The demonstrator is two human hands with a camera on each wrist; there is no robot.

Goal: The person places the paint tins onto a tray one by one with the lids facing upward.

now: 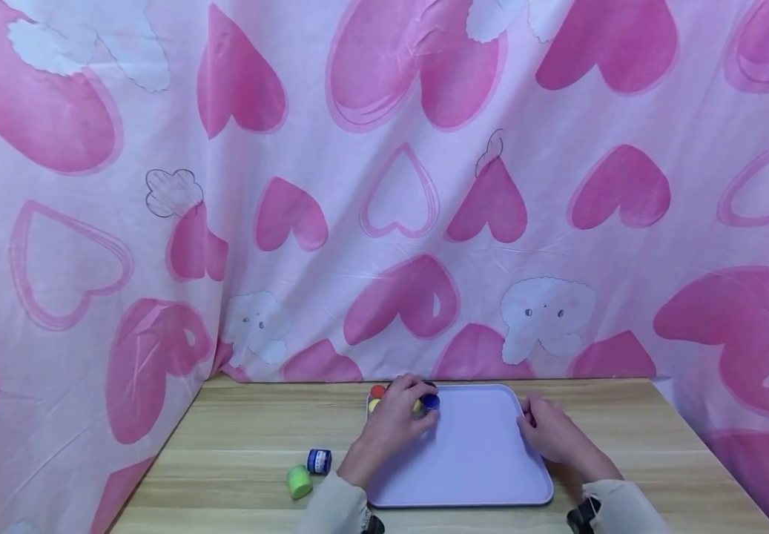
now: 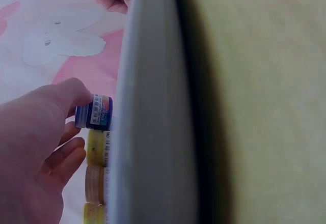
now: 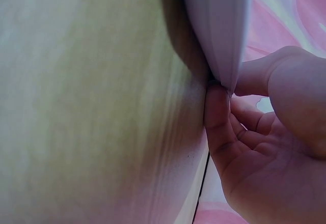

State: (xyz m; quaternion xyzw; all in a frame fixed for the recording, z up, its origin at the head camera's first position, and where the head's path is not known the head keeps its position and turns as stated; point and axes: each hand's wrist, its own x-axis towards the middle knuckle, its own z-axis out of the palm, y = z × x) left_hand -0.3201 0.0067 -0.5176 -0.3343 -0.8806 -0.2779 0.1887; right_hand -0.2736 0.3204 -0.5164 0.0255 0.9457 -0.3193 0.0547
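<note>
My left hand [image 1: 392,412] is over the far left part of the lavender tray [image 1: 471,456]. It pinches a small blue paint jar [image 2: 101,113] between thumb and fingers, at the end of a row of jars. Beside it in the left wrist view stand a yellow jar [image 2: 96,147], a brownish jar [image 2: 94,185] and another yellow one. A red-topped jar [image 1: 377,391] shows past my left hand in the head view; others are partly hidden. At the tray's right edge, my right hand [image 1: 551,430] grips the rim [image 3: 224,40] between thumb and fingers.
Left of the tray, on the wooden table [image 1: 224,445], a light green jar [image 1: 299,482] is close to a dark blue jar [image 1: 319,461] with a white label. A pink heart-patterned curtain [image 1: 397,193] hangs behind the table and along its sides.
</note>
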